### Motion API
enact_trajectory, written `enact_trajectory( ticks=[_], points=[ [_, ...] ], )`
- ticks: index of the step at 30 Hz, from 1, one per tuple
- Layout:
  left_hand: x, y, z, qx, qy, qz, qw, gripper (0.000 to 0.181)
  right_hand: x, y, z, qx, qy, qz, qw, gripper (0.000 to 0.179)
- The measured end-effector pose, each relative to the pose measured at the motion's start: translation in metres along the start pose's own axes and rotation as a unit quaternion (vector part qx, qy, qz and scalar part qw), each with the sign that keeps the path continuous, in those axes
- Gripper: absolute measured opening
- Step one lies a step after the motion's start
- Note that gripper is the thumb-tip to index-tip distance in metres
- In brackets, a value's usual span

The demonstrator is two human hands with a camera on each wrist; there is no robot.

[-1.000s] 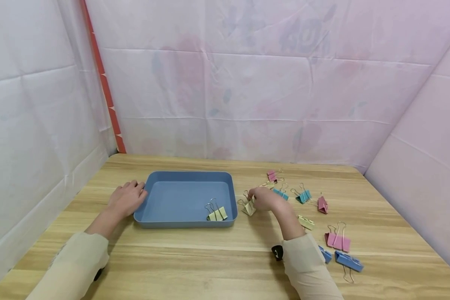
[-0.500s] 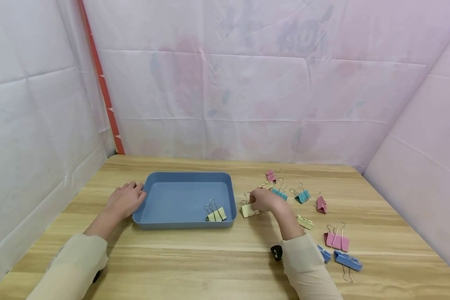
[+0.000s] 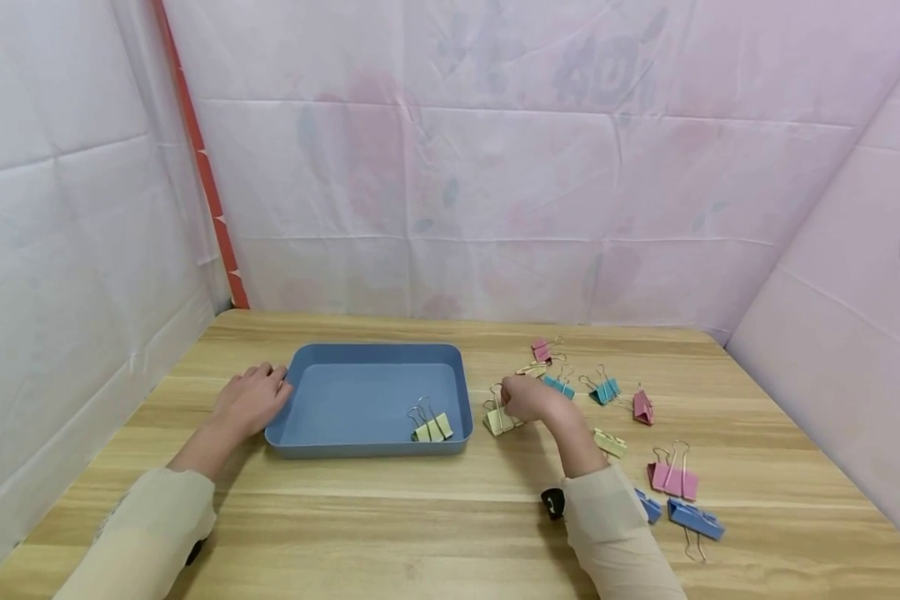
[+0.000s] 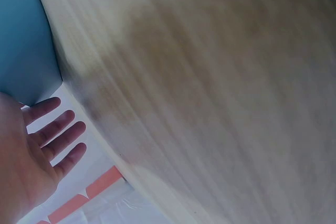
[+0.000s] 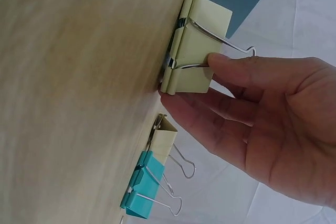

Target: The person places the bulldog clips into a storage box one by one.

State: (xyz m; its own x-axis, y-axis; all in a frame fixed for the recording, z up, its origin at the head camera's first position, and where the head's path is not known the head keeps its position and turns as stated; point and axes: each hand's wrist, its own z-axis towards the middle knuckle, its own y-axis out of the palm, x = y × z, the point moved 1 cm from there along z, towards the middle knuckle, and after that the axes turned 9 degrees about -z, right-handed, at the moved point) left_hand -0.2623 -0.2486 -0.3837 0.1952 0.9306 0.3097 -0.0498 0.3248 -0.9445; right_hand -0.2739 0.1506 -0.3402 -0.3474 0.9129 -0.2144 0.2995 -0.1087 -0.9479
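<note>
My right hand (image 3: 523,399) pinches a pale yellow binder clip (image 5: 207,43) between thumb and fingers, just right of the blue tray. Its wire handles stand up, and the right wrist view has its ribbed spine close to the tabletop. My left hand (image 3: 253,398) rests at the tray's left side, fingers loosely extended in the left wrist view (image 4: 58,135). The shallow blue tray (image 3: 367,450) holds another yellow binder clip (image 3: 432,428) in its near right corner. Behind my right hand lie a teal binder clip (image 5: 144,184) and a yellow one (image 5: 164,139).
Farther right on the wooden table (image 3: 330,533) are scattered binder clips: teal (image 3: 605,392), dark pink (image 3: 642,407), yellow (image 3: 609,442), pink (image 3: 672,481) and blue (image 3: 695,518). A pink clip (image 3: 542,350) lies toward the back. White cloth (image 3: 495,208) hangs around the table.
My right hand has turned the yellow binder clip from a slanted pose to show its broad face, shifting it slightly. My left hand and the tray stay put.
</note>
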Motion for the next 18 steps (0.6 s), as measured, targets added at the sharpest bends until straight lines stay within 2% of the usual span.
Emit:
enact_trajectory(
  ticks=[18],
  points=[
    [0.0025, -0.0014, 0.0003, 0.004, -0.002, 0.0, 1.0, 0.047, 0.0011, -0.0049, -0.0005, 0.034, 0.016, 0.019, 0.9991, 0.007]
  ],
)
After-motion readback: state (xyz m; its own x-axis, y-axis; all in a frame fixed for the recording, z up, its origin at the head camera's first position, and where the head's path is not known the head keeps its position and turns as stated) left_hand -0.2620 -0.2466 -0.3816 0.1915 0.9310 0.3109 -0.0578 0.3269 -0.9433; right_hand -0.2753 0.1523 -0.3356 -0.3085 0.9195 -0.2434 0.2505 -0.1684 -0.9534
